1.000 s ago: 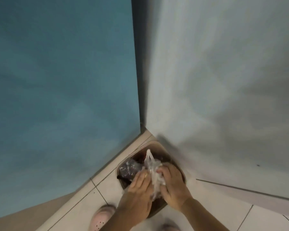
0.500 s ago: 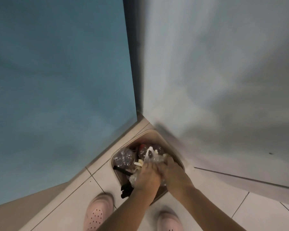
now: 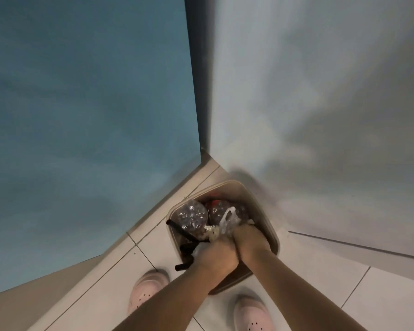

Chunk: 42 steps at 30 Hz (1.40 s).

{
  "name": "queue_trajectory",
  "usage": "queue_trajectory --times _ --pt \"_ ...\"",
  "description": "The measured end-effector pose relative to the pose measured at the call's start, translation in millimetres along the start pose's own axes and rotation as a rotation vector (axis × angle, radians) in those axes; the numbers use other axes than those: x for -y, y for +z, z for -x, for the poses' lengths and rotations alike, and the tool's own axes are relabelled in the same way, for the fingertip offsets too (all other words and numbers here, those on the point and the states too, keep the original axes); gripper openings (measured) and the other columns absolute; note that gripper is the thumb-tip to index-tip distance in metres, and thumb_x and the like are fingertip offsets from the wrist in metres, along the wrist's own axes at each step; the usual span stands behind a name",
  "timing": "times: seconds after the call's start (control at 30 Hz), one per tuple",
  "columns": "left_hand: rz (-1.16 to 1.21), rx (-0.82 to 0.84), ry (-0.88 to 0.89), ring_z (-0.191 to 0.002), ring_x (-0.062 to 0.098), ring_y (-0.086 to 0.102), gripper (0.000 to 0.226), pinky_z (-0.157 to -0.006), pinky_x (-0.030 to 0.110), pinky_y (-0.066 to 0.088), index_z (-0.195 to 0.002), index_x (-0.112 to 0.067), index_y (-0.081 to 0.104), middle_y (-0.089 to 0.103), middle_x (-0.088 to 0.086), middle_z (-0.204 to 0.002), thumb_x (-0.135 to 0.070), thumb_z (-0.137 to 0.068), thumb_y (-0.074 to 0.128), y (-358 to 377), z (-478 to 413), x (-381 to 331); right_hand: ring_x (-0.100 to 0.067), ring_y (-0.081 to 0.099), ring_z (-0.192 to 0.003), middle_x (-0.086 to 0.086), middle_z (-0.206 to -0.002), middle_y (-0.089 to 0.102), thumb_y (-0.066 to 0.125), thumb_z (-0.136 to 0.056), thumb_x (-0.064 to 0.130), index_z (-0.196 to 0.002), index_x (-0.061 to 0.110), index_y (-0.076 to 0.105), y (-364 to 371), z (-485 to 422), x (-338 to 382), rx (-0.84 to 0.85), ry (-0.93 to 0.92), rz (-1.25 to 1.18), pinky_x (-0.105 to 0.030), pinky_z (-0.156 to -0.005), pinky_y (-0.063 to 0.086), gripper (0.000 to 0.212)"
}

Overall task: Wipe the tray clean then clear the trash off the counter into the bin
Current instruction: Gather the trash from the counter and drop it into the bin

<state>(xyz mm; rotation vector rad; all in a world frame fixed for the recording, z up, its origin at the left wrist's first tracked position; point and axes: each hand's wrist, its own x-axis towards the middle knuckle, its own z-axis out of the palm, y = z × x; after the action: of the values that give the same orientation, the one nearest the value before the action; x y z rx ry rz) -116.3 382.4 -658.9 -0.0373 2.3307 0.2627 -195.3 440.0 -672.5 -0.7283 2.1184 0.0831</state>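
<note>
We have both hands down in the bin (image 3: 264,212), which stands on the tiled floor (image 3: 308,280) in the corner where the blue wall (image 3: 81,115) meets the grey wall (image 3: 320,91), just ahead of our shoes (image 3: 148,290). Our left hand (image 3: 216,258) and right hand (image 3: 249,240) sit side by side, touching, with fingers curled around a crumpled clear plastic bag (image 3: 227,220) that we seem to be pressing onto the pile. The tray and counter are out of view. The bin looks close to full: a lidded clear cup (image 3: 191,218) sits near the rim, and black straws (image 3: 183,265) poke out over the near left edge. We judge the main risk to be springback, where the bag puffs up and slides over the rim once we let go. Pushing harder could crack a cup and leak any leftover drink, or nudge the straws onto the floor. Since we are leaning on the near side, the bin could also tip or skid towards us.
</note>
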Motion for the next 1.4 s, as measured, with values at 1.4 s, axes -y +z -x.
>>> queue_trajectory --times 1.4 --pt "0.206 -0.197 0.211 -0.1 0.027 0.061 0.034 -0.083 0.039 0.053 -0.12 -0.012 0.056 0.048 0.006 -0.132 -0.003 -0.088 0.051 -7.4 31.4 6.3 -0.027 0.063 -0.103 -0.009 -0.11 0.066 0.045 -0.092 0.007 -0.11 0.006 0.064 -35.0 26.7 -12.5 0.035 -0.299 0.537 -0.034 -0.084 0.049 0.026"
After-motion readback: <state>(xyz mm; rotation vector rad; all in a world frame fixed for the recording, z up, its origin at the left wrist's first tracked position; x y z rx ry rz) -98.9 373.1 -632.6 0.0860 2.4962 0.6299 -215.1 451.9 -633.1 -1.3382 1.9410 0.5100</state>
